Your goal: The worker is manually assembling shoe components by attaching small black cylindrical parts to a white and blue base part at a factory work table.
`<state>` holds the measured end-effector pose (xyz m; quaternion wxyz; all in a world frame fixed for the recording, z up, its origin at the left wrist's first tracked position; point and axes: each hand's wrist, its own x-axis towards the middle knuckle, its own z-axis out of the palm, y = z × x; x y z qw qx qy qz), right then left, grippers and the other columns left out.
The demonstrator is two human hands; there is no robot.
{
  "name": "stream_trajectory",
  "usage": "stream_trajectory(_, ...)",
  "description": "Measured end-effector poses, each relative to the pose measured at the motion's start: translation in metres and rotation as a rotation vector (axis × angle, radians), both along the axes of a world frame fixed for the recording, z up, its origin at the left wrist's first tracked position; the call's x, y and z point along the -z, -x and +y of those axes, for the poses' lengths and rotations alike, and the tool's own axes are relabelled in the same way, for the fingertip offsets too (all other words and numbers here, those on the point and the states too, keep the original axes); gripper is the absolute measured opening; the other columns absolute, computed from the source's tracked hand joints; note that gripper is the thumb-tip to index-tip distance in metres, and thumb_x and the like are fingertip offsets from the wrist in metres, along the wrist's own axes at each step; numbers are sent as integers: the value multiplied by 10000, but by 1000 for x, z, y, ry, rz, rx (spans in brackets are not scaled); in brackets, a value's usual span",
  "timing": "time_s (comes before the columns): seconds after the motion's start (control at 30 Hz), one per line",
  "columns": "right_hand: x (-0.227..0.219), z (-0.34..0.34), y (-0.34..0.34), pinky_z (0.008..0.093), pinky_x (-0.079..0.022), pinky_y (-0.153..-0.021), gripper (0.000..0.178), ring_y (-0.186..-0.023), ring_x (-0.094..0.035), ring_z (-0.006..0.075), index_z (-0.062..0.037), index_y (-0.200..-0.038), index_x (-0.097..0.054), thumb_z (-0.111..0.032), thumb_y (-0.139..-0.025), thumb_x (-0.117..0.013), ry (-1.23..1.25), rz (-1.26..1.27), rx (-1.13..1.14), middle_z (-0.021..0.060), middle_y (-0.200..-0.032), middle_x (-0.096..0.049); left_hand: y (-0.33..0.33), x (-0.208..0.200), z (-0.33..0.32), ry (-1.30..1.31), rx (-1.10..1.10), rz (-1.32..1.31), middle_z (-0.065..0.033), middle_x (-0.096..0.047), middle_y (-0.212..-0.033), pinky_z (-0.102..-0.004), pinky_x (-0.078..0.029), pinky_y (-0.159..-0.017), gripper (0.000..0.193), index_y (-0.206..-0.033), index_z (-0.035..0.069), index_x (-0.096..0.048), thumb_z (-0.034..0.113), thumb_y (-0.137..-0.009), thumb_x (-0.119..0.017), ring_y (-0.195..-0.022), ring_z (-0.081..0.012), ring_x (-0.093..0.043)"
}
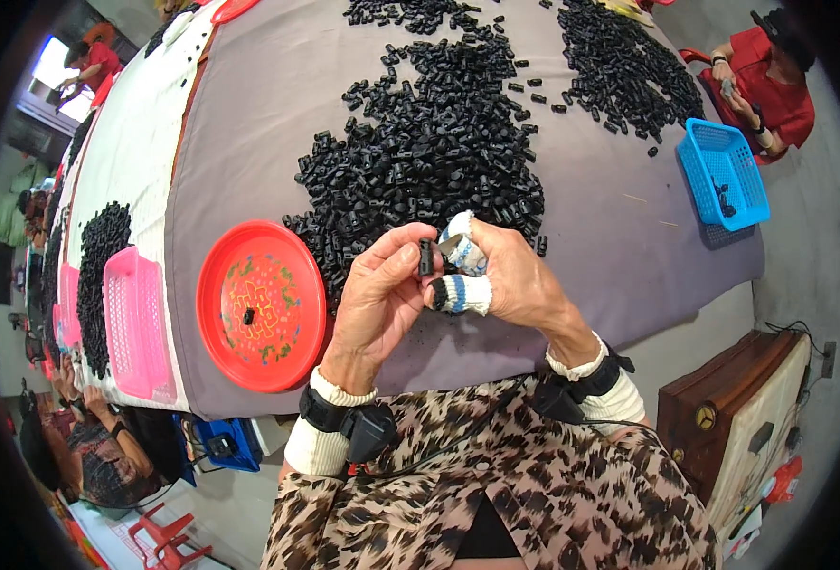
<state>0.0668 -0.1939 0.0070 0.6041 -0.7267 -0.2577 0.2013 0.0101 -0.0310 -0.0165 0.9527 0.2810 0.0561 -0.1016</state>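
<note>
Between the thumb and fingers of my left hand [382, 294] a small black cylindrical plastic part [426, 256] is pinched, roughly upright. My right hand [519, 275] is closed close beside it, with white and blue knitted covers [464, 294] on its thumb and finger. A thin greyish edge shows between those covered fingertips, but what it belongs to is hidden. Just beyond both hands lies a large heap of similar black parts [420, 171] on the grey tablecloth [610, 275]. To the left of my left hand stands a round red plate [213, 309] with a single black part on it.
A blue basket [757, 195] holding a few black parts sits at the table's right edge, near a person in red [771, 90]. Another heap of parts [624, 71] lies far right. On the left are a pink basket [140, 332] and a narrow heap [97, 275].
</note>
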Motion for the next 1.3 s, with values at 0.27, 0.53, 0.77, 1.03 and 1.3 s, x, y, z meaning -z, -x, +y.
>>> stream_trajectory(0.27,-4,-4,-7,334,-433,-569,453,-590,-549,268,5,-806,-499,-337,-646,-750,85,-80,-28,122,-661,-560,0,-3,-6,17,-14,15,-89,-624,-932,-270,-521,-735,245,-1106,-7,-542,88,-880,-542,-837,-139,-610)
stream_trajectory(0.53,-4,-6,-8,348,-436,-563,444,-586,-560,277,11,-797,-470,-324,-664,-730,153,-117,-53,138,-649,-551,1,-4,-9,-40,-23,18,-78,-620,-938,-283,-521,-745,233,-1091,-5,-551,78,-873,-551,-830,-137,-608)
stream_trajectory(0.77,-3,-5,-7,348,-437,-552,421,-571,-559,271,12,-787,-469,-303,-658,-717,155,-75,-77,133,-632,-542,2,-3,-9,-101,-35,12,-78,-620,-944,-261,-527,-715,229,-1083,-10,-555,85,-874,-555,-809,-128,-607)
stream_trajectory(1.03,-5,-5,-6,354,-434,-539,435,-575,-578,289,20,-796,-445,-316,-688,-699,187,-99,-99,146,-623,-541,2,-3,-7,-181,-43,20,-70,-621,-941,-237,-529,-658,209,-1052,-12,-574,87,-868,-567,-780,-106,-605)
stream_trajectory(1.3,3,-4,-3,366,-433,-546,417,-599,-580,336,23,-822,-439,-289,-713,-692,150,-153,-113,166,-645,-555,2,-4,-8,-278,-56,36,-56,-619,-907,-205,-507,-581,203,-1045,-5,-578,77,-859,-577,-718,-92,-593)
